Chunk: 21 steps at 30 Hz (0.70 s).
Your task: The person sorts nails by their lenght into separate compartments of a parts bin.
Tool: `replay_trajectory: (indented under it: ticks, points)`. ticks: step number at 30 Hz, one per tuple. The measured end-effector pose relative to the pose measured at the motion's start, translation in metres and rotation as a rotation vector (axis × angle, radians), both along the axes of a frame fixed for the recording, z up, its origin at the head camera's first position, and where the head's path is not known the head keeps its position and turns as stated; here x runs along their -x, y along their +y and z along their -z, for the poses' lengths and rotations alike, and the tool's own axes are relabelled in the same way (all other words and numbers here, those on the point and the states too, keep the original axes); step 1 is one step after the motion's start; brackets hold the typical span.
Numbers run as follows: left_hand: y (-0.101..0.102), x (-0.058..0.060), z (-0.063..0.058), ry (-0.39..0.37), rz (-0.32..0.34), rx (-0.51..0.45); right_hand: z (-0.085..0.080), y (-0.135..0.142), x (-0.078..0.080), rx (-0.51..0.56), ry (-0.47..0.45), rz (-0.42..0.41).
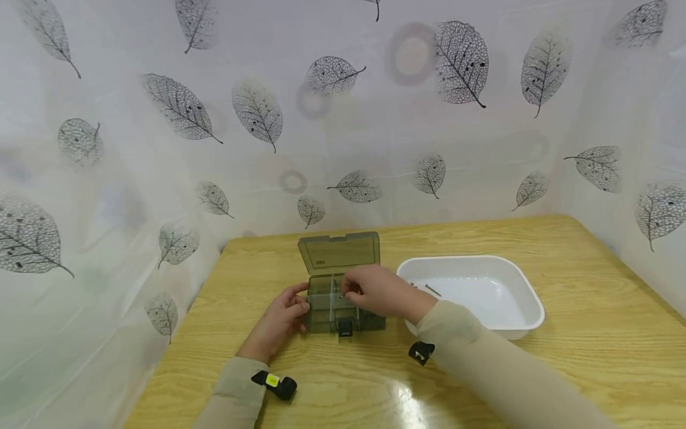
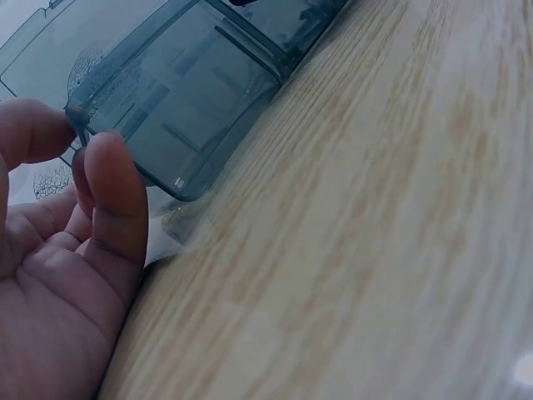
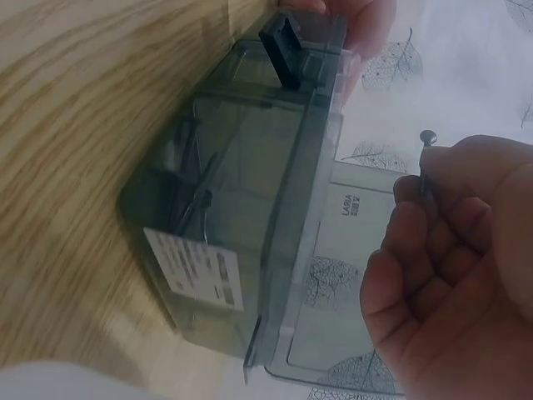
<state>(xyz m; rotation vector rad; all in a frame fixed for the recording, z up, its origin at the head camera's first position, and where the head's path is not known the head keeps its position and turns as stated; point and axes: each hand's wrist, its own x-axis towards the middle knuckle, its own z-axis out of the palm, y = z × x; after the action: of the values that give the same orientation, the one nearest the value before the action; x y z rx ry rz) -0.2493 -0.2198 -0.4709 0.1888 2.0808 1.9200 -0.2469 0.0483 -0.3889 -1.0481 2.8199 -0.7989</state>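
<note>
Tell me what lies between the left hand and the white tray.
In the head view, the open divided box stands between the left hand and the white tray, with the right hand above part of that box.

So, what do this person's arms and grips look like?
The left sleeve and right sleeve are beige. The left grip and right grip wear no gloves. A black left wrist camera carries a yellow label; the right wrist camera is mostly black.
</note>
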Motion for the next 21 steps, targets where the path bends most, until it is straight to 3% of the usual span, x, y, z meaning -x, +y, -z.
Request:
replay_trajectory:
  ticks: [10, 17, 21]
  points:
    - [-0.001, 0.001, -0.001, -0.003, 0.017, 0.005, 0.001, -0.003, 0.001, -0.033, 0.035, -0.008]
    - [-0.002, 0.0, -0.001, 0.001, 0.024, 0.009, -0.004, 0.012, -0.004, -0.043, 0.005, 0.025]
    - [-0.002, 0.0, -0.001, 0.003, 0.023, 0.012, -0.005, 0.025, -0.005, -0.032, 0.032, 0.036]
